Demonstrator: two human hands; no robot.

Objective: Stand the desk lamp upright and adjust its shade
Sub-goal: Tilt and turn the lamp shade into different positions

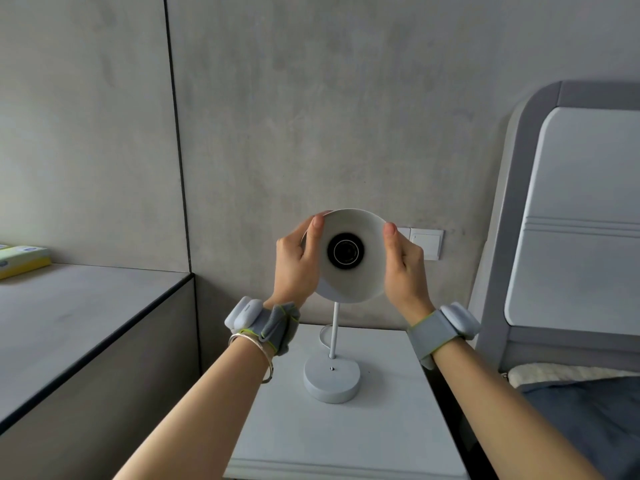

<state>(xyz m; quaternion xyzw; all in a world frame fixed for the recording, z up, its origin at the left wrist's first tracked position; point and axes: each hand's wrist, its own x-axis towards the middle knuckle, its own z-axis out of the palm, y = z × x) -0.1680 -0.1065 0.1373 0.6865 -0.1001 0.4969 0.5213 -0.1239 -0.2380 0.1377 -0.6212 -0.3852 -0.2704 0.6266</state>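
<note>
The desk lamp stands upright on the white nightstand, with its round base flat on the top and the thin stem rising straight to the shade. So I judge the first part of the task is done, and I am now in the second part, adjusting the shade.

I hold the shade with my 2 hands. My left hand grips the rim at 9 o'clock, with the thumb lying on the inner face. My right hand grips the rim at 3 o'clock in the same way. Both hands are closed on the shade. The open side of the shade is turned toward me, and I see the dark empty socket in its centre.

What can go wrong from here: the base is small and the stem is long, so if I push the shade too hard toward 12 o'clock, the whole lamp may tip against the wall. If I turn with one hand stronger than the other, the base may slide or rotate on the smooth top. The cable lies behind the stem at 12 o'clock, and it may pull the base if it becomes tight. I cannot see the joint behind the shade, so I cannot tell how stiff it is.
</note>
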